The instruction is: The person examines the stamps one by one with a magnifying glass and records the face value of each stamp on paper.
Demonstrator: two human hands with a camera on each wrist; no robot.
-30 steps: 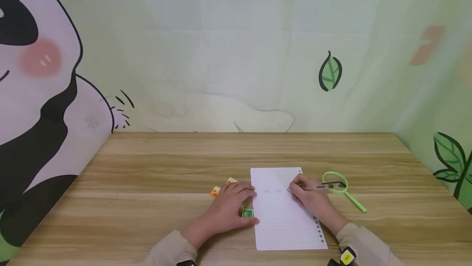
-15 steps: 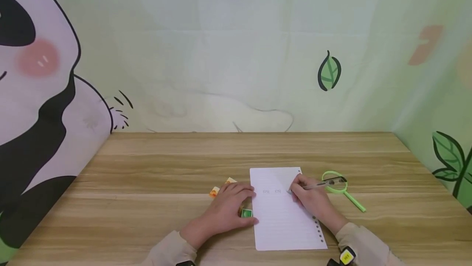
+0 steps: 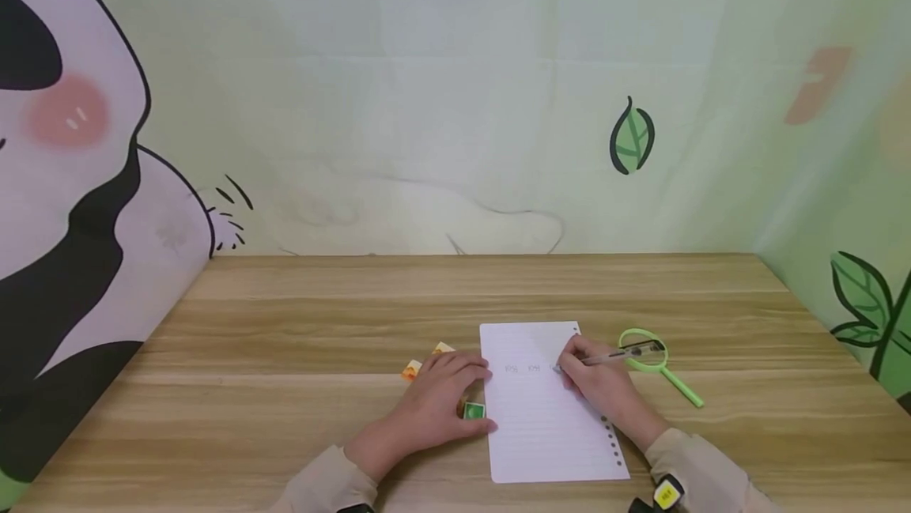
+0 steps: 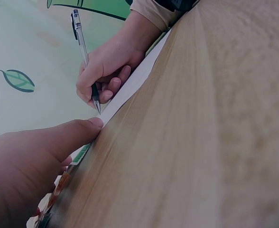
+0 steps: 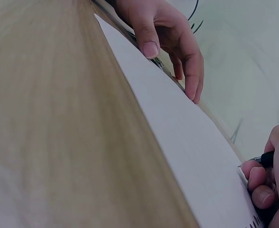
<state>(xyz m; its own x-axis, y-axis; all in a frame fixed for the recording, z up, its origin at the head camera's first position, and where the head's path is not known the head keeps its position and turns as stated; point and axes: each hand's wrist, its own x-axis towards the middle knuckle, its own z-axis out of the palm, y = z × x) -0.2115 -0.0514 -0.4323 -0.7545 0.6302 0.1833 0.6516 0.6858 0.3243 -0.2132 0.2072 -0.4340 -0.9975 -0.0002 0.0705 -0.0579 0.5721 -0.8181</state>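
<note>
A sheet of white lined paper [image 3: 548,434] with punched holes along its right side lies on the wooden table. My left hand [image 3: 441,402] rests at its left edge, thumb and fingertips touching the margin. In my right hand [image 3: 601,386] a clear-barrelled pen [image 3: 614,356] with a dark grip is pinched, its tip at the paper. The left wrist view shows the pen [image 4: 84,50] slanting upward from its metal tip. Small handwritten characters [image 3: 532,369] stand in a row left of the tip. Under and beside my left hand is a small green-faced piece [image 3: 474,411], partly hidden.
A green magnifying glass [image 3: 683,387] lies right of the paper, its ring behind the pen's end. Small yellow-orange pieces [image 3: 411,371] show beyond the left hand. A printed wall cloth [image 3: 427,126] with leaves and a panda borders the table's far edge.
The pen's rear end has tilted up slightly, and a faint mark now shows just left of its tip. The left hand stays on the paper's edge. The head view has shifted a little.
</note>
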